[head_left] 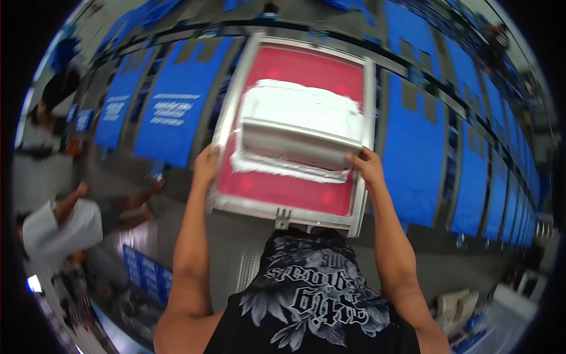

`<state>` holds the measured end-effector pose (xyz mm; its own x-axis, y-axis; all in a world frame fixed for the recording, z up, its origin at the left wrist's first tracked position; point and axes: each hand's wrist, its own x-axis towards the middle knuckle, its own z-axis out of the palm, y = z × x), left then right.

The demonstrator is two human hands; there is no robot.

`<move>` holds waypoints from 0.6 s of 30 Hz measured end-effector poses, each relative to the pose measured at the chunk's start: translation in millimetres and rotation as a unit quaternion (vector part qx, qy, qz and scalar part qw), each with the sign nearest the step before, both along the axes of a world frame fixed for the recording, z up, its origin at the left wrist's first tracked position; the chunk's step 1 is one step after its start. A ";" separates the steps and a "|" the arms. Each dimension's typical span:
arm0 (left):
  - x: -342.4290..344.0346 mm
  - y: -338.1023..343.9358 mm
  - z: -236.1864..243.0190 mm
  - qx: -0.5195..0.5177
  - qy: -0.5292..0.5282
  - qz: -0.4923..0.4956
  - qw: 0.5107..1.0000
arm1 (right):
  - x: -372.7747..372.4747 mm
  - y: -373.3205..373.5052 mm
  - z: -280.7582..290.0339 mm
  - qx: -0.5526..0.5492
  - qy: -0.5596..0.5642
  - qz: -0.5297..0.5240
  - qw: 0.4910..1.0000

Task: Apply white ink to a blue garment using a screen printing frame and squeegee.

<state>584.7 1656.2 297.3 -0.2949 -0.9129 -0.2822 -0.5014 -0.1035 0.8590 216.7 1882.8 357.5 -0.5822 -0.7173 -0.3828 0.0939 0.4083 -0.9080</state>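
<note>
A silver screen printing frame [367, 88] with red mesh [265, 192] is held in front of my body. Thick white ink [300, 106] covers the middle of the mesh. Across it lies a wide metal squeegee [298, 144], tilted slightly down to the right, with a ragged ink band along its near side. My left hand [206, 164] is closed around the frame's left rail. On the right rail my right hand [368, 165] is closed too, its thumb against or beside the squeegee's right end. The fingers under the rails are hidden.
Blue printed fabric pieces [180, 100] lie on boards to the left; more blue pieces [413, 147] line up on the right. A metal hinge bracket [282, 218] sits on the frame's near rail. A person in a white shirt [65, 227] is at the left.
</note>
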 end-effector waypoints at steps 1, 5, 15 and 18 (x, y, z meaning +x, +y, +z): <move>1.6 6.8 1.3 0.032 0.046 -0.007 0.998 | -4.9 5.8 1.2 0.000 0.007 0.014 1.000; -5.5 15.0 -28.9 0.022 0.092 -0.044 0.995 | -9.9 22.9 -4.8 0.044 0.039 -0.016 0.998; -79.2 45.5 -151.0 0.068 0.136 -0.066 0.986 | -42.9 76.0 -86.5 0.041 0.083 -0.077 0.993; -87.1 56.6 -151.0 0.069 0.100 -0.042 0.992 | -63.6 83.1 -99.6 0.042 0.059 -0.059 0.996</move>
